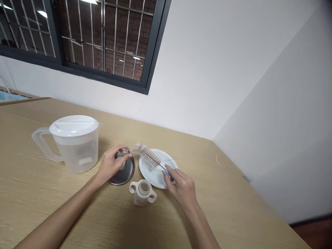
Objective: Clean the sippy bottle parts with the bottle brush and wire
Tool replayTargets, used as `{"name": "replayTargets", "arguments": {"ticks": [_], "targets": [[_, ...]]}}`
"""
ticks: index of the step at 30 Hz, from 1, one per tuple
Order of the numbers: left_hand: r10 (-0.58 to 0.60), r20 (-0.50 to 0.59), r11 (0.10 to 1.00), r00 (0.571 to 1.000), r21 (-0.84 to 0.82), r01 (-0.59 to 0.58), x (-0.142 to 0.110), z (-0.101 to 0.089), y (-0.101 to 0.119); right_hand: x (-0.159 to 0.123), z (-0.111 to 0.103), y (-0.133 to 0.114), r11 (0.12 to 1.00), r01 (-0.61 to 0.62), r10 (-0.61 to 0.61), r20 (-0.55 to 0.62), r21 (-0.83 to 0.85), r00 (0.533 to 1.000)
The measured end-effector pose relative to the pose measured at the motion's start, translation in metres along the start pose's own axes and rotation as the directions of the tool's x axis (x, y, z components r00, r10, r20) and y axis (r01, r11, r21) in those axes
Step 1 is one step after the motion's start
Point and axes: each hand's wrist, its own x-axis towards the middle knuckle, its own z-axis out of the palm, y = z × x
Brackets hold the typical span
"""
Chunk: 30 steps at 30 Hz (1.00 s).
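My right hand (180, 183) is closed on the blue handle of a bottle brush (151, 157), whose white bristles point left over a white plate (158, 178). My left hand (114, 160) pinches a small clear piece (126, 151) at the brush's tip; I cannot tell exactly what it is. Under that hand lies a round, shiny metal dish (126, 174). A small cream-coloured bottle with two handles (141, 197) stands upright nearer me, its mouth uncovered. Neither hand touches it.
A translucent lidded pitcher (77, 148) with liquid in it stands to the left. A thin pale strip (218, 161) lies at the right of the wooden table (103, 218). The white wall (186, 69) and a barred window (103, 38) are behind.
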Motion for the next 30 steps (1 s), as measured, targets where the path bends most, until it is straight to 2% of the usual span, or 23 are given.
{"name": "replayTargets", "arguments": {"ticks": [4,11,17,25,30], "targets": [[-0.053,-0.018,0.997,0.998,0.057,0.054,0.0022,-0.0021,-0.0033,0.0002,-0.0008,0.0011,1.0,-0.022,0.022,-0.007,-0.004,1.0],[-0.066,0.013,0.993,0.998,0.101,0.065,0.0026,-0.0025,-0.0065,0.0011,-0.0007,0.0008,1.0,-0.023,0.023,-0.001,-0.003,1.0],[-0.098,-0.039,0.99,0.994,0.097,0.101,0.0029,-0.0037,-0.0048,-0.0003,0.0007,0.0027,0.999,-0.041,0.041,0.008,-0.022,0.999],[0.059,0.034,0.998,0.998,0.014,-0.06,-0.0016,-0.0011,0.0,-0.0027,0.0042,-0.0005,1.0,-0.014,0.015,0.049,-0.003,0.999],[0.024,0.016,0.995,1.0,0.102,-0.025,0.0007,-0.0023,-0.0036,-0.0027,0.0036,-0.0011,1.0,-0.012,0.012,0.052,0.0,0.999]]}}
